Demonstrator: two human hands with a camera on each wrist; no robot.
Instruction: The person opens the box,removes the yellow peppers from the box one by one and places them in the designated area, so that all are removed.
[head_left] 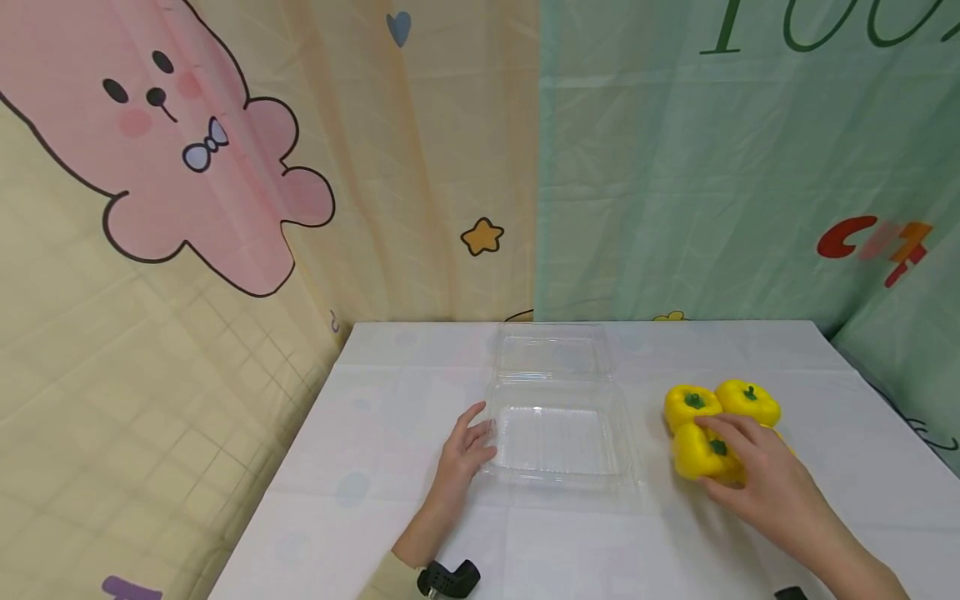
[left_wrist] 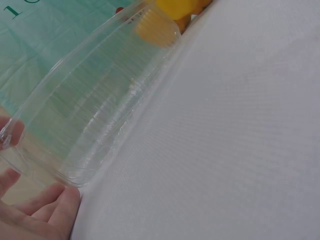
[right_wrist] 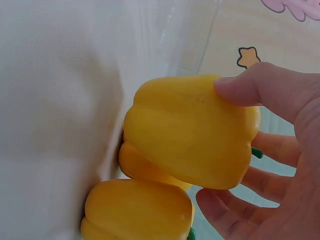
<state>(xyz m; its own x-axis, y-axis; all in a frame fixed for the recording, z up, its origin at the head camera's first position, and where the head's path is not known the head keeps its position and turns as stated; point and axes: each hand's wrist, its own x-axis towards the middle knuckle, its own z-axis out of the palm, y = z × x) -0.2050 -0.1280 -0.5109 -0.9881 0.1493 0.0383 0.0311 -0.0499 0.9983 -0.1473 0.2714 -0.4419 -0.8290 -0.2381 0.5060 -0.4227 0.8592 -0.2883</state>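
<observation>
My right hand (head_left: pixel 780 475) grips a yellow bell pepper (head_left: pixel 697 452) with a green stem, thumb on the near side and fingers over the far side. In the right wrist view the held bell pepper (right_wrist: pixel 190 130) fills the middle, the thumb pressing near its stem end. Two more yellow peppers (head_left: pixel 750 402) stand right behind it, and another is mostly hidden under the hand. Toward the middle of the table lies a clear plastic clamshell box (head_left: pixel 558 477), its lid folded back flat. My left hand (head_left: pixel 459 462) touches the box's left edge with loosely extended fingers.
The box's raised-open lid (head_left: pixel 553 350) reaches nearly to the far edge of the white-covered table (head_left: pixel 375 467). Printed curtains (head_left: pixel 675 167) hang behind the table. A black band (head_left: pixel 448 578) sits on the left wrist.
</observation>
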